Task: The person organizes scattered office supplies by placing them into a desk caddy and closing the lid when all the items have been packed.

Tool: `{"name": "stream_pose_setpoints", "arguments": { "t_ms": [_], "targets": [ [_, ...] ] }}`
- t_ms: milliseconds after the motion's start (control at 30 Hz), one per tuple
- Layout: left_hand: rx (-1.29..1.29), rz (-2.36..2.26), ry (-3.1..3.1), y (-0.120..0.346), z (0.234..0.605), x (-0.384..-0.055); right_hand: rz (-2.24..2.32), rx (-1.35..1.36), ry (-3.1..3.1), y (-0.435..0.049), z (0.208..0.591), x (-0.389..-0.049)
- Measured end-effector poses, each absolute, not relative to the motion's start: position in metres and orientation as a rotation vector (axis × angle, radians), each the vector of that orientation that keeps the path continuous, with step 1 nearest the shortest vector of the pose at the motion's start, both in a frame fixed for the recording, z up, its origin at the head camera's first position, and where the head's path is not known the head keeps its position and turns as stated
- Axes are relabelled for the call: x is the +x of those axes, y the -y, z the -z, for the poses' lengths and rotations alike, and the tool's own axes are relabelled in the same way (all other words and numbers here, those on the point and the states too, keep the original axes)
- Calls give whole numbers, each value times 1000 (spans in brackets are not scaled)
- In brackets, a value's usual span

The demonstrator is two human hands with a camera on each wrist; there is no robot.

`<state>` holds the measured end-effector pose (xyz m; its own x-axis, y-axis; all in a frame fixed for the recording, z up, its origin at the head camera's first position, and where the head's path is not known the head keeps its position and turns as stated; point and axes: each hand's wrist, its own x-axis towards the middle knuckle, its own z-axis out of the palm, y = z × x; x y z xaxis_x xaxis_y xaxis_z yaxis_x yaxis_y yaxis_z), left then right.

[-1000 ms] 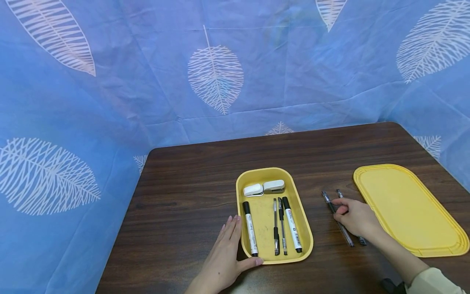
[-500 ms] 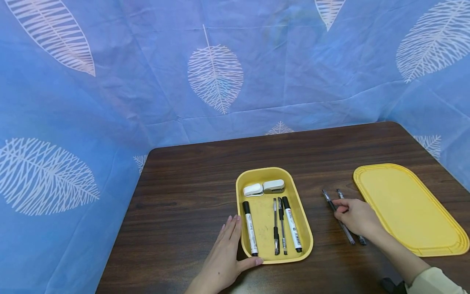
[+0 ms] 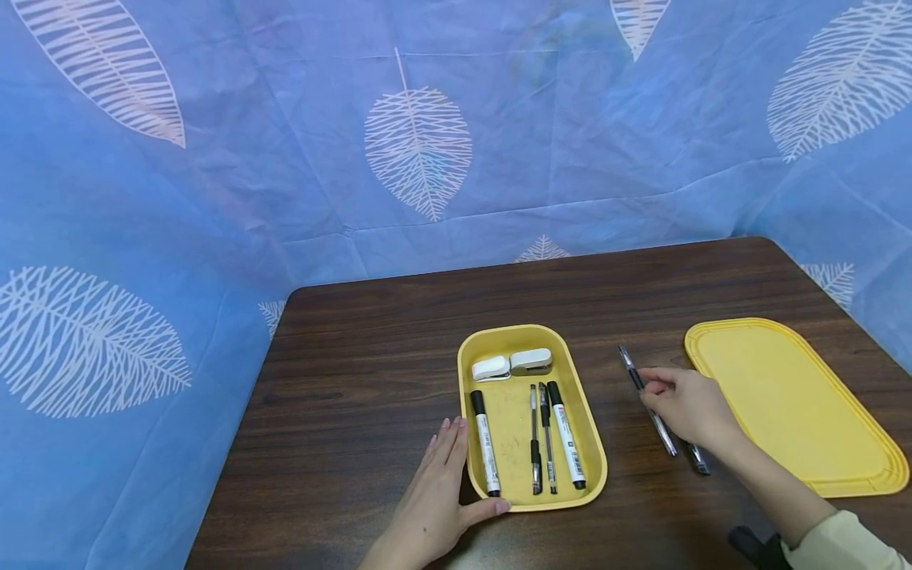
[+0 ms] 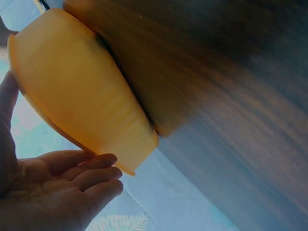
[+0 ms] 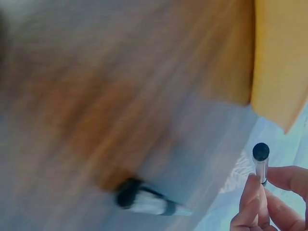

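Note:
My right hand [image 3: 694, 408] pinches a clear-barrelled black pen [image 3: 661, 431] between thumb and fingers, right of the tray. In the right wrist view the end of this pen [image 5: 261, 161] points up from the fingertips. A second pen [image 3: 698, 459] lies on the table, partly hidden under that hand. My left hand [image 3: 435, 507] touches the left side of the yellow tray [image 3: 594, 443] with fairly straight fingers, its thumb at the near rim. Inside the tray are two white staplers [image 3: 511, 365], two black pens [image 3: 536, 443] and two whiteboard markers [image 3: 487, 447], [image 3: 568, 439].
A flat yellow lid [image 3: 791, 396] lies at the right of the dark wooden table [image 3: 356, 380]. Behind the table hangs a blue cloth [image 3: 299, 142] with white leaf prints. A dark object [image 3: 751, 546] shows beside the right sleeve at the bottom.
My right hand has moved slightly away and to the left, with the pen it pinches now apart from the second pen. The left hand and tray stay in place.

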<state>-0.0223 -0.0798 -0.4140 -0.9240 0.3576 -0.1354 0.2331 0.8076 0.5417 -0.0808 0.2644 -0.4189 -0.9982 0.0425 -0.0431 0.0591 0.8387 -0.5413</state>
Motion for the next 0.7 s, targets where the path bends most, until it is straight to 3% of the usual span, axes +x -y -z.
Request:
{"name": "stream_pose_setpoints", "arguments": {
  "t_ms": [700],
  "targets": [
    [474,-791,-2763,81,412,-22,1017,23,-3045,-230,373,-93]
  ]
}}
